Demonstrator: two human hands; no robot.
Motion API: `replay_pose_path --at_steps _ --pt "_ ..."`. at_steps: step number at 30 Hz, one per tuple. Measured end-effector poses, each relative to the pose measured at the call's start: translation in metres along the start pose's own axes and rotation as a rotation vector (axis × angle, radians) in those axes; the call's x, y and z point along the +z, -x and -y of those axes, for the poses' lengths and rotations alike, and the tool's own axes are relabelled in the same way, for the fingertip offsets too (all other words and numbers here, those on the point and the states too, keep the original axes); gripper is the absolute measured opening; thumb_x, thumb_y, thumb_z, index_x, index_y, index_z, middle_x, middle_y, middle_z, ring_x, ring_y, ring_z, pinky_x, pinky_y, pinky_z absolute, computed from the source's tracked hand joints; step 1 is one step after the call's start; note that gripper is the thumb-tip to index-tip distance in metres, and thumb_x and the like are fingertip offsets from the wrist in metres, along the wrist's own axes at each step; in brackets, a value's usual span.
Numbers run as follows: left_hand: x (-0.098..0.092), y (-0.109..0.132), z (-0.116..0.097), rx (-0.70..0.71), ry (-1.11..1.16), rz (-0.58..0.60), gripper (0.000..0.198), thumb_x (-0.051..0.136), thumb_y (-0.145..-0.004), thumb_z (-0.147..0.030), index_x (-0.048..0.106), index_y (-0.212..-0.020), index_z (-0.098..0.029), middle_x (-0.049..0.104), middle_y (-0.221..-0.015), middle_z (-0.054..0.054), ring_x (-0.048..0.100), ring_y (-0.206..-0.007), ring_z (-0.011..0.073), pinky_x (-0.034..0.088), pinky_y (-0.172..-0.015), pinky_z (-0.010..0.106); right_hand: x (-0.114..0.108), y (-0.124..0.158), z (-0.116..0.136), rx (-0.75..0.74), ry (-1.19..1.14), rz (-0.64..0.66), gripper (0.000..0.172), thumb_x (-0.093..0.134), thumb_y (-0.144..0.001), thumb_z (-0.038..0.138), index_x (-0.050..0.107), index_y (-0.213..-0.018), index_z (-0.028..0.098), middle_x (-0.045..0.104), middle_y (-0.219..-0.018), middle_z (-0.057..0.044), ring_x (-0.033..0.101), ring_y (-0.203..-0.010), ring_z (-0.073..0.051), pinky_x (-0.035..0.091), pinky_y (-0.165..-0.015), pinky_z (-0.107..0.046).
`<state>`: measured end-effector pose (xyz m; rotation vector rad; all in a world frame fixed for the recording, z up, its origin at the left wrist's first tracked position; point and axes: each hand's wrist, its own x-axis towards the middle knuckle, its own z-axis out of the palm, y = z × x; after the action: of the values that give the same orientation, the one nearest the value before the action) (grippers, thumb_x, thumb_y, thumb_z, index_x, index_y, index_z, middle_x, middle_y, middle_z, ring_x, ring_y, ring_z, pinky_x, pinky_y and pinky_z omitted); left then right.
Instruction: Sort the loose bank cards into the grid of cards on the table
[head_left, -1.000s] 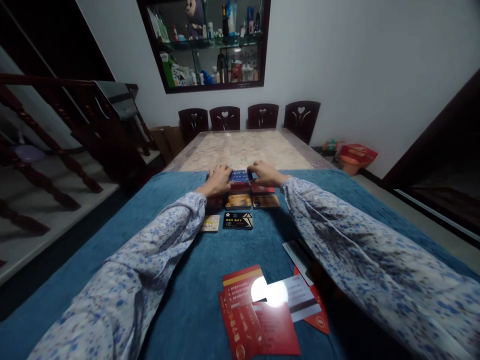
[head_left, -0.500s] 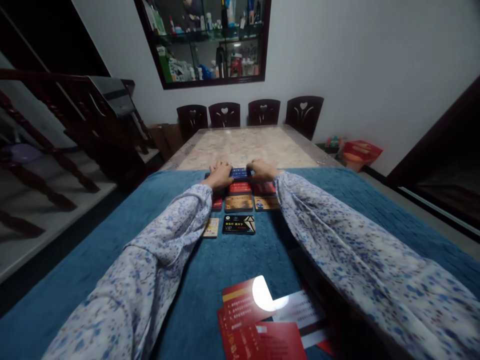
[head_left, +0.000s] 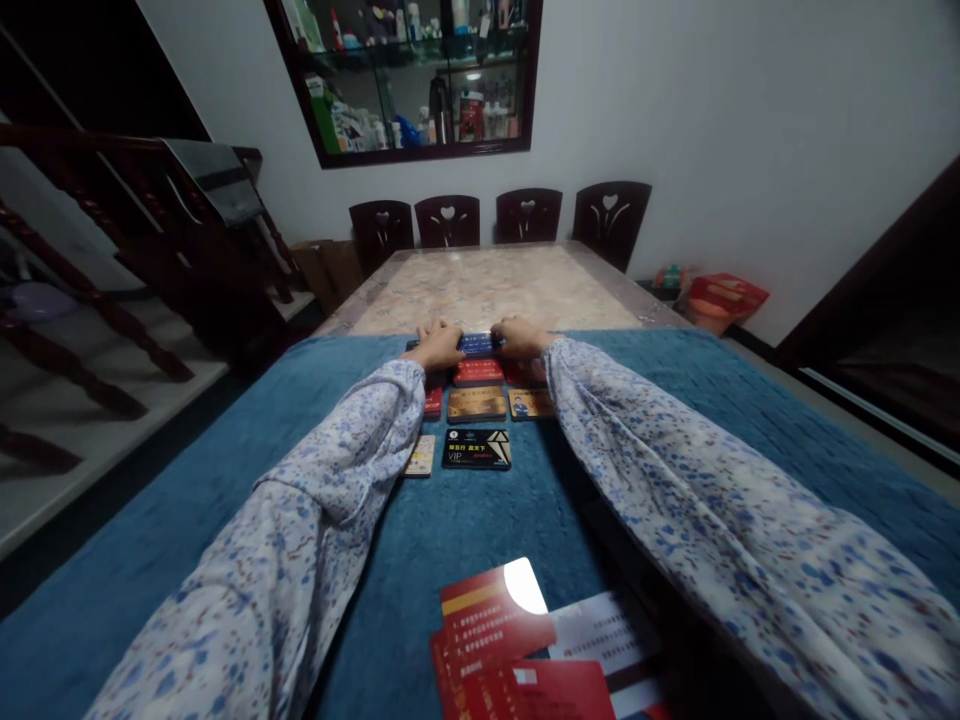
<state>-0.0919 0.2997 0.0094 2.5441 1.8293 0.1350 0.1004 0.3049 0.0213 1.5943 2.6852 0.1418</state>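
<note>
Left hand [head_left: 435, 346] at nine o'clock of blue card [head_left: 480, 344], right hand [head_left: 522, 338] at three o'clock, fingers curled against its ends, grip unclear, red card [head_left: 478, 372] at six o'clock

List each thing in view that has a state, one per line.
left hand, fingers at the left end of the blue card; grip unclear
right hand, fingers at its right end; grip unclear
blue card, flat between both hands
black VIP card, face up, untouched
near red cards, overlapping in a loose pile
blue cloth, spread flat under the cards
chairs, upright in a row
</note>
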Motion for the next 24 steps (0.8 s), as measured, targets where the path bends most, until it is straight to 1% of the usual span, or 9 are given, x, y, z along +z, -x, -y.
replay_pose_path --at_steps 3,6,11,16,24 --pt "0.0016 -0.0013 0.0021 0.020 -0.005 0.005 0.031 0.063 -0.084 -0.026 0.068 -0.114 -0.021 0.065 -0.125 0.016 0.040 -0.138 0.0377 0.032 -0.111 0.061 0.0005 0.0006 0.0006 0.001 -0.006 0.005 0.040 0.065 -0.088 0.025 0.072 -0.125 0.011 0.072 -0.127 -0.018 0.067 -0.116 -0.029 0.048 -0.097 -0.030" --pt "0.0010 -0.0009 0.0017 0.039 -0.026 0.013 0.029 0.063 -0.085 -0.027 0.069 -0.111 -0.020 0.066 -0.127 0.017 0.040 -0.138 0.0381 0.031 -0.112 0.064 0.0009 0.0012 0.0011 0.004 -0.019 0.016 0.040 0.064 -0.088 0.022 0.072 -0.125 0.011 0.074 -0.124 -0.017 0.068 -0.115 -0.029 0.049 -0.095 -0.029" --pt "-0.0026 0.0011 -0.0019 0.028 -0.043 0.015 0.027 0.063 -0.084 -0.027 0.073 -0.109 -0.021 0.067 -0.130 0.015 0.039 -0.138 0.0386 0.034 -0.110 0.062 0.0021 0.0020 0.0009 0.014 -0.053 0.017 0.043 0.064 -0.088 0.018 0.070 -0.130 0.014 0.075 -0.124 -0.014 0.069 -0.115 -0.025 0.049 -0.092 -0.024" --pt "-0.0040 0.0020 -0.0035 0.026 -0.038 0.012 0.028 0.062 -0.082 -0.026 0.075 -0.107 -0.023 0.068 -0.128 0.014 0.040 -0.138 0.0386 0.034 -0.110 0.059 0.0043 0.0020 -0.0016 0.005 -0.094 0.008 0.045 0.064 -0.088 0.020 0.069 -0.132 0.017 0.077 -0.120 -0.011 0.070 -0.111 -0.022 0.049 -0.091 -0.023" --pt "-0.0041 0.0001 -0.0035 0.030 -0.036 0.018 0.028 0.061 -0.079 -0.023 0.075 -0.103 -0.019 0.067 -0.123 0.016 0.038 -0.138 0.0395 0.032 -0.112 0.060 0.0057 0.0036 -0.0058 -0.009 -0.114 -0.004 0.041 0.065 -0.089 0.023 0.071 -0.129 0.023 0.077 -0.120 -0.006 0.070 -0.110 -0.020 0.049 -0.088 -0.022"
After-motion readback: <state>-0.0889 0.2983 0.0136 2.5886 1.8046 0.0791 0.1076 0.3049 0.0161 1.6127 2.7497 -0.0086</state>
